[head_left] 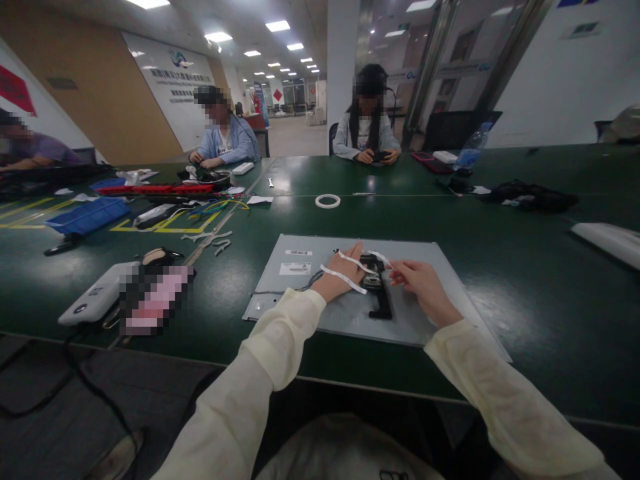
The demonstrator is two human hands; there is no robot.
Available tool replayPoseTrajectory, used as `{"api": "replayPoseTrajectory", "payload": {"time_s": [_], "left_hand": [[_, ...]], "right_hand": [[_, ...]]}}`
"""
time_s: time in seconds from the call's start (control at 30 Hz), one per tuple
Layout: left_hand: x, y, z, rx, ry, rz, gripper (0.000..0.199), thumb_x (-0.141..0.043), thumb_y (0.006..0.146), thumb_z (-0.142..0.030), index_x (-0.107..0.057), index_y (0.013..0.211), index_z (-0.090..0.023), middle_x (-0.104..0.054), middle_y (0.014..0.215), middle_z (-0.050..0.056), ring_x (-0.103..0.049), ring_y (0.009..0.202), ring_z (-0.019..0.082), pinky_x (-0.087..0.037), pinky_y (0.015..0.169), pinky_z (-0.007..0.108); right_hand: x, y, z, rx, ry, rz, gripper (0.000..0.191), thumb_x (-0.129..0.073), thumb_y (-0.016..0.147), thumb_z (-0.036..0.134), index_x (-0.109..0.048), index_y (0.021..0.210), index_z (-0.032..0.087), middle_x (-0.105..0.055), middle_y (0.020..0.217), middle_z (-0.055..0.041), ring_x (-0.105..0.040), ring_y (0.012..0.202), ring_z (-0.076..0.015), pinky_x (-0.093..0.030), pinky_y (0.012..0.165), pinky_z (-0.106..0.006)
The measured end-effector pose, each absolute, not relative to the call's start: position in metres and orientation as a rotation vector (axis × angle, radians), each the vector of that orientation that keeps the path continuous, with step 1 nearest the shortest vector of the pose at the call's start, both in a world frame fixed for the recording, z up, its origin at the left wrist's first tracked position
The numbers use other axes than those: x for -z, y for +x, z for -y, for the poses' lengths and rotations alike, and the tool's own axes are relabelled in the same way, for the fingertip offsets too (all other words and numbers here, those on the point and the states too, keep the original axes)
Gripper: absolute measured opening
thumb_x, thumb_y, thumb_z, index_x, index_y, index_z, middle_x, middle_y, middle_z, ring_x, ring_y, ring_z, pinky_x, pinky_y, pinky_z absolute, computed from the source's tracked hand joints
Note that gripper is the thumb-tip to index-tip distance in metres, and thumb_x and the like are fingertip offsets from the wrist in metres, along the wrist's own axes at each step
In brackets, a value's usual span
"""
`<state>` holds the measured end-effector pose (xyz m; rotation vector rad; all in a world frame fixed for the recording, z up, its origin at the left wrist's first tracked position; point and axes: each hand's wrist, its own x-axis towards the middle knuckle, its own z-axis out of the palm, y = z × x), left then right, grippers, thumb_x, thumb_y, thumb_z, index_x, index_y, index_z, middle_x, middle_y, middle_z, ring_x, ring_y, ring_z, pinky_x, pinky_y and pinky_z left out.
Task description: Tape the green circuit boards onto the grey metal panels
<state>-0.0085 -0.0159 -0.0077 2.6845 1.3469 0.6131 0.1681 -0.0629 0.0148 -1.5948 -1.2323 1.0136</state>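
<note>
My left hand (340,280) lies over a flat grey panel (425,267), fingers stretched towards a black bracket-like part (383,300) with a small circuit board (371,280). White strips of tape (344,278) cross the back of that hand. At the right of the black part, my right hand (417,283) pinches the end of another white tape strip (379,257), which runs to the part's upper edge. A grey cable (280,292) leads from under my left hand to the panel's left edge. My left fingertips are partly hidden.
A roll of white tape (327,201) lies beyond the panel. To the left are crumpled white strips (215,240), a white power bank (97,293), a pixelated pink item (159,300) and a blue bin (87,217). Several people sit around the green table (295,223).
</note>
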Motion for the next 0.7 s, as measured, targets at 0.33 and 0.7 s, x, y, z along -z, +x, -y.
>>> {"api": "replayPoseTrajectory", "payload": {"time_s": [0.33,0.7], "left_hand": [[0.011,-0.009,0.015,-0.617,2.663,-1.372,0.061,-0.043,0.088,-0.026,-0.022,0.142,-0.008,-0.025,0.150,0.017,-0.029,0.138,0.022,-0.031,0.109,0.035],[0.016,-0.007,0.009,-0.489,2.825,-1.306,0.036,-0.035,0.095,-0.024,-0.048,0.127,-0.015,-0.052,0.135,0.006,-0.044,0.126,0.020,-0.033,0.107,0.034]], "right_hand": [[-0.009,0.168,0.057,-1.052,-1.611,1.233,0.031,-0.059,0.076,0.037,-0.066,0.080,0.007,-0.065,0.072,-0.0107,-0.056,0.050,-0.0088,-0.025,0.036,-0.014],[-0.001,0.173,0.051,-0.938,-1.768,1.461,0.026,-0.052,0.081,0.030,-0.066,0.070,0.011,-0.067,0.067,-0.0080,-0.061,0.049,-0.0123,-0.036,0.040,-0.018]]}}
